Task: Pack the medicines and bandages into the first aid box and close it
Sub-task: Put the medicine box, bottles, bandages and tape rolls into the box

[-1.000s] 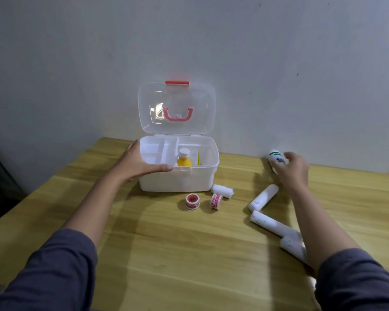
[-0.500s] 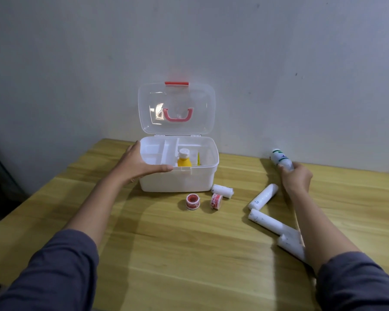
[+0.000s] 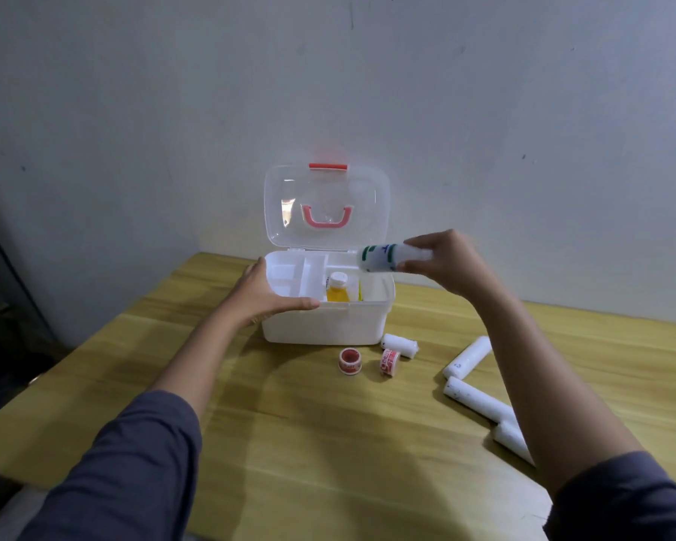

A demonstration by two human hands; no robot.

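Wooden worktop [image 3: 289,443] below us: our right hand [image 3: 445,263] grips the white bottle [image 3: 383,257] above the open first aid box [image 3: 324,326]; our left hand [image 3: 262,294], fingers spread, rests on its rim.

Tape rolls [image 3: 350,360] lie before the box [image 3: 324,326], bandage rolls [image 3: 468,357] right.

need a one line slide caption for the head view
Right hand carries a white bottle over the open first aid box, left hand on its rim; bandages and tape rolls wait on the table.

right hand [image 3: 443,263] holding bottle [image 3: 383,258], over open box [image 3: 328,326]
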